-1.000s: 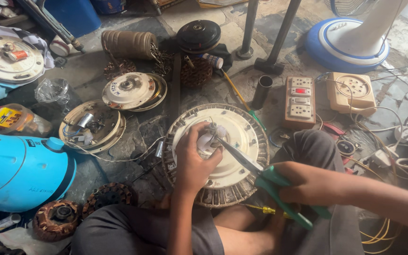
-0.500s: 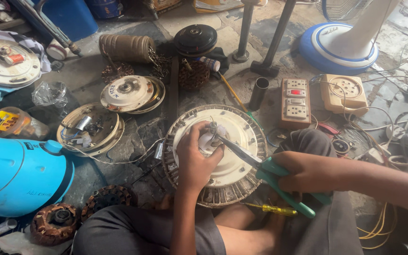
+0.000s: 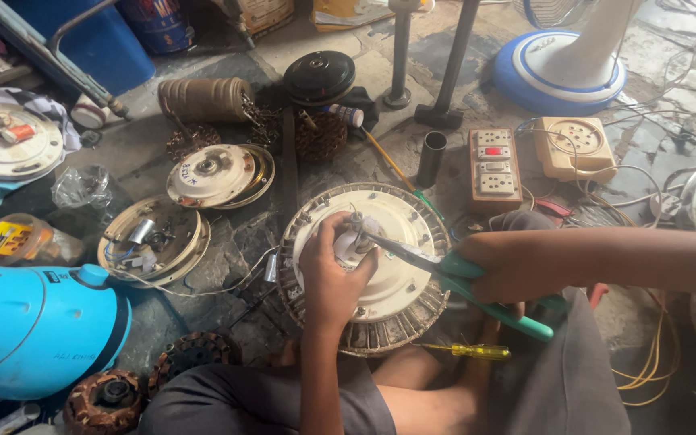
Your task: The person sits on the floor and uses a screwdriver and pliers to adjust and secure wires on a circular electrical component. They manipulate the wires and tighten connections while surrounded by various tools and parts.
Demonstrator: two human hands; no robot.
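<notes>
A round cream fan motor housing [image 3: 396, 282] with a finned metal rim lies on the floor between my knees. My left hand [image 3: 332, 270] rests on its top, fingers pinching the centre shaft. My right hand [image 3: 509, 266] grips green-handled pliers [image 3: 477, 282] whose metal jaws reach left and close at that shaft. A yellow-handled screwdriver [image 3: 469, 351] lies just below the housing beside my leg.
Other fan covers [image 3: 217, 173] and an open housing [image 3: 151, 240] lie to the left, with a light blue shell [image 3: 34, 322] and copper windings [image 3: 106, 396]. A socket board [image 3: 495, 167], a black tube [image 3: 431, 157] and a fan base [image 3: 557, 72] stand beyond. Yellow wires [image 3: 654, 362] trail at right.
The view has shifted slightly. Both hands stay at the centre shaft, with the pliers still closed there; my right forearm sits a little higher.
</notes>
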